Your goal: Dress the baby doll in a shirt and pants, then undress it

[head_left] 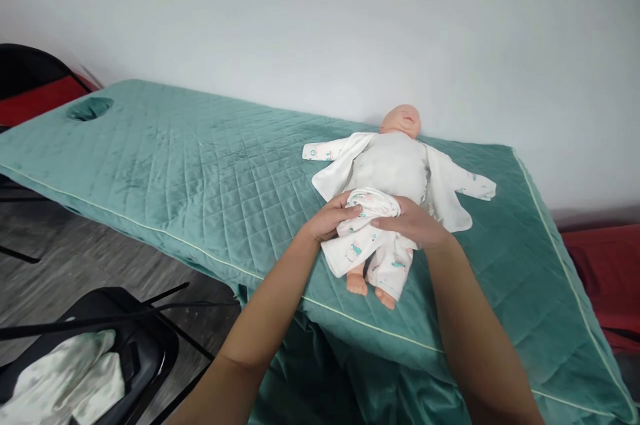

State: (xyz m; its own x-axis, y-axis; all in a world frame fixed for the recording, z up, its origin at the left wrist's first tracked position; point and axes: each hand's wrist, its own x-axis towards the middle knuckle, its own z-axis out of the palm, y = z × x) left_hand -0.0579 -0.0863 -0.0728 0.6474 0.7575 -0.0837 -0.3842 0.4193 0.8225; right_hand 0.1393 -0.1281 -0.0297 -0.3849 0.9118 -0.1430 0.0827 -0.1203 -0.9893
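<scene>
A baby doll (pixel 393 162) lies on its back on the green quilted bed, its head toward the wall and its feet toward me. An open white jacket (pixel 453 182) is spread under it with both sleeves stretched out sideways. Patterned white baby pants (pixel 393 258) cover the doll's legs, and both feet stick out below. My left hand (pixel 333 217) is closed on the bunched waist of the pants at their left side. On the right side, my right hand (pixel 413 222) pinches the same waistband.
The green quilted bed (pixel 200 165) runs along a white wall (pixel 320 32), with a face hole (pixel 91 108) at its far left. A black folding chair (pixel 150 352) holding a crumpled pale cloth (pixel 70 378) stands at lower left. Red items flank the bed.
</scene>
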